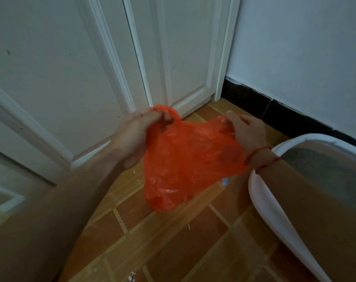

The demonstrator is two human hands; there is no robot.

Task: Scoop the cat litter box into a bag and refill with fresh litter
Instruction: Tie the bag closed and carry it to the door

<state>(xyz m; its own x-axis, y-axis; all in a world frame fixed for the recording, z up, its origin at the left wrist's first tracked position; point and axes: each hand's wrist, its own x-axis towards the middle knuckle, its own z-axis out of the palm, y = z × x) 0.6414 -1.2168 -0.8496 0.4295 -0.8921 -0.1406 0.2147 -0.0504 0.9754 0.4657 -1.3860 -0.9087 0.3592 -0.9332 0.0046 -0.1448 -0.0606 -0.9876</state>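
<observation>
Brown-tile floor (173,241), white doors (183,58); orange bag (185,163) in pinch of L hand (132,135) + R hand (246,131).

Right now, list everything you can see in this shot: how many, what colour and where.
plastic bag: one, orange, centre, hanging above the floor between both hands
litter box: one, white rim, right edge, partly behind the right forearm
litter: one bed, grey, inside the litter box
doors: several panels, white, left and back
wall: one, white, upper right
skirting: one strip, black, foot of the wall
floor: brown tiles with pale joints, bottom half
scraps: a few, whitish, scattered on the floor
string bracelet: one, red, right wrist
left hand: one, pinches the bag's left top edge
right hand: one, pinches the bag's right top edge
</observation>
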